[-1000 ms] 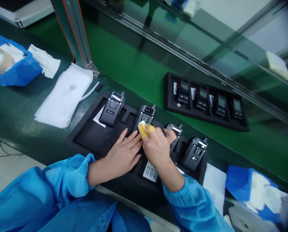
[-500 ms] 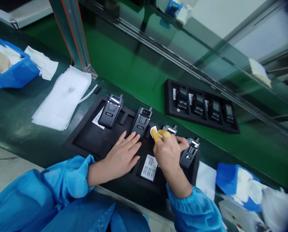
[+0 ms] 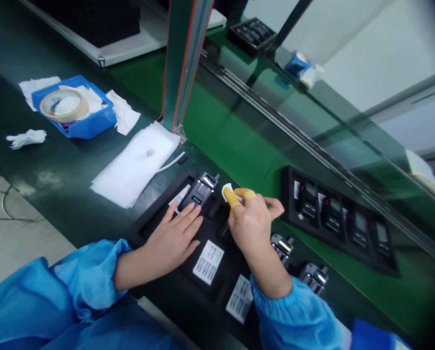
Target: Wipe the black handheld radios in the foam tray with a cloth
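My left hand (image 3: 173, 238) lies flat, its fingers stretched over the lower end of the leftmost handheld radio (image 3: 202, 189). That radio rests in a black foam tray (image 3: 148, 221). Yellow finger cots cover two fingers of my right hand (image 3: 252, 218), which pinches a small folded white wipe (image 3: 226, 189) just right of this radio, apart from it. My right hand and forearm hide part of the tray. Beyond the forearm, two more radios show: one radio (image 3: 282, 245) near my wrist, another radio (image 3: 314, 277) farther right. White barcode label sheets (image 3: 208, 262) lie in the tray.
A second black tray (image 3: 341, 248) with several radios sits on the green surface at right. White sheets (image 3: 137, 165) are stacked at left, near a blue bin (image 3: 93, 124) with a tape roll (image 3: 62, 104). A metal post (image 3: 183, 68) rises behind; a white glove (image 3: 27, 138) lies far left.
The view has swung left. My left hand has shifted from the second radio to the leftmost one, and my right hand has moved left along the tray with the wipe.
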Tool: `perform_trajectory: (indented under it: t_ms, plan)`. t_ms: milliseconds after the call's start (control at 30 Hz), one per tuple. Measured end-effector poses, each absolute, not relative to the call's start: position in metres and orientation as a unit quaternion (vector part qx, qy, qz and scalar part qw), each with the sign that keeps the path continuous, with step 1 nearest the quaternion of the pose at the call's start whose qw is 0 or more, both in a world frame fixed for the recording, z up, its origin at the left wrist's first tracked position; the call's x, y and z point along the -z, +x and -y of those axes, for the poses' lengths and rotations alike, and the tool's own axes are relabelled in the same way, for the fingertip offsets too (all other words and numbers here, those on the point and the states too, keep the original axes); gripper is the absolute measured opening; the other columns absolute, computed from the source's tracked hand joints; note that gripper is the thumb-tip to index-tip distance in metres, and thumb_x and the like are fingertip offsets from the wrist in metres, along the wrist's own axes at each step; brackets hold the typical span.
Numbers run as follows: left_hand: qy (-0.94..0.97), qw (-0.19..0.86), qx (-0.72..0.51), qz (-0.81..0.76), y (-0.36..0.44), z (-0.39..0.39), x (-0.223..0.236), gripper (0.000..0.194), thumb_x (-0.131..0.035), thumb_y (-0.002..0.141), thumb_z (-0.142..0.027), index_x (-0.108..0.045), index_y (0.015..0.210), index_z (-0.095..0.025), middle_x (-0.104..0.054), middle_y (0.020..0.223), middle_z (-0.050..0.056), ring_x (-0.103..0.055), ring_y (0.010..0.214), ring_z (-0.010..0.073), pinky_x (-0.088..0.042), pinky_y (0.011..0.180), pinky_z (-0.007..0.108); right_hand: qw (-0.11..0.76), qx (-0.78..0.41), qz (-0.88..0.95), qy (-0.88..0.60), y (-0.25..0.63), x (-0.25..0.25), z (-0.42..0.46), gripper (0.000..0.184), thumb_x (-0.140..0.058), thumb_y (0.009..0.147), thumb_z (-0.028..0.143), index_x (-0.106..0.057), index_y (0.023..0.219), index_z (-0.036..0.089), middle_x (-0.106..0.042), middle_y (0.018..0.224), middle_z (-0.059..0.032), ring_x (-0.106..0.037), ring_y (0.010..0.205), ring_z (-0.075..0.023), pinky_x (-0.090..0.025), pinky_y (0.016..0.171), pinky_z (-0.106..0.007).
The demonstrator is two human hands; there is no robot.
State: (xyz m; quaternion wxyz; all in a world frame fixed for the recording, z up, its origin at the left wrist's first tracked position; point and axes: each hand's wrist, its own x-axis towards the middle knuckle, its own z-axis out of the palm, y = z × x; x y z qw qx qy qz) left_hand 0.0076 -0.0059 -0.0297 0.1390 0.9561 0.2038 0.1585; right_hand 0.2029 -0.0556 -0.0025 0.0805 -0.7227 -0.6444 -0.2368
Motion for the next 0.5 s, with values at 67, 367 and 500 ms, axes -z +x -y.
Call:
perform_trajectory:
  t_ms: [67,367,500]
  plan:
    - [0.954,0.142,-0.166,-0.202,0.008,0.007,0.033,0.039,-0.044,0.092,-0.027,-0.053,0.125,-0.008,-0.049,0.137,0.016,-0.042,0.13,0.0285,-0.02,0.112,0.054,0.069,0.218,0.671,-0.706,0.197,0.006,0.036,0.025,-0.05,0.074,0.003,-0.065,0.063,0.02,-0.064,0.092,-0.0034,-0.046,0.082,-0.0168,-0.021,0.084,-0.04]
    - [0.956,0.153,-0.164,-0.19,0.004,0.002,0.034,0.037,-0.043,0.093,-0.027,-0.054,0.123,-0.01,-0.051,0.136,0.015,-0.045,0.128,0.0261,-0.023,0.113,0.048,0.05,0.223,0.685,-0.692,0.192,0.014,0.022,0.026,-0.049,0.077,0.005,-0.065,0.063,0.02,-0.064,0.088,-0.0024,-0.046,0.081,-0.0158,-0.019,0.087,-0.041]
    - [0.955,0.151,-0.165,-0.197,0.005,0.003,0.036,0.037,-0.041,0.093,-0.029,-0.054,0.123,-0.011,-0.051,0.136,0.014,-0.046,0.128,0.0263,-0.026,0.111,0.047,0.055,0.222,0.686,-0.69,0.189,0.017,0.025,0.026,-0.049,0.076,0.004,-0.065,0.064,0.02,-0.065,0.09,-0.0027,-0.046,0.079,-0.0153,-0.02,0.086,-0.041]
